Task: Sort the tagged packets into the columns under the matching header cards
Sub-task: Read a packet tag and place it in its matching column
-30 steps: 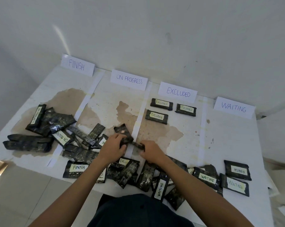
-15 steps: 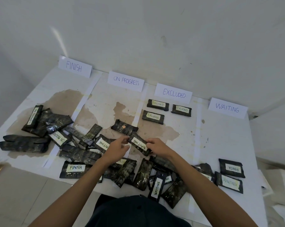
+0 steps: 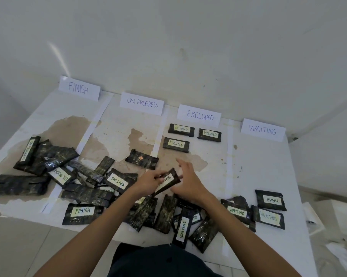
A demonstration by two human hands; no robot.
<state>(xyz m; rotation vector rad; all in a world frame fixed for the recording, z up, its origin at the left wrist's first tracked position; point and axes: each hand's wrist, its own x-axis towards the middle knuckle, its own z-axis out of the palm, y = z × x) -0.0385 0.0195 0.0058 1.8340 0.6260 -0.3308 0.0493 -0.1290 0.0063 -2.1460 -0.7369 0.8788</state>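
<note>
Found one packet tagged WAITING (image 3: 168, 179) held above the table (image 3: 258, 166), about over the paper strip (image 3: 157, 140) between the ON PROGRESS and EXCLUDED columns, toward the near middle. Gripped by the left hand (image 3: 147, 181) at its nearer, lower-left end, with fingers (image 3: 157, 175) curled over the top face and covering the first letters of the tag. Only "ING" readable. Far end standing free of those fingers, just beside the thumb side of the right hand (image 3: 189, 181). Contact there not determinable owing to blur. Right-hand fingers (image 3: 181, 163) stretched out straight and fairly close together, pointing away toward the EXCLUDED card (image 3: 199, 116), holding nothing.

Long axis of the held packet running diagonally from near-left to far-right, tag face up, far end aimed between the EXCLUDED card and the WAITING card (image 3: 263, 129).

Noted three packets tagged EXCLUDED (image 3: 176, 144) lying flat under their card, apart from one another. Noted other packets (image 3: 84, 195) heaped across the FINISH and ON PROGRESS columns and along the near edge, several tag-down. Noted FINISH card (image 3: 78, 89) and ON PROGRESS card (image 3: 142, 103) standing along the far edge.
</note>
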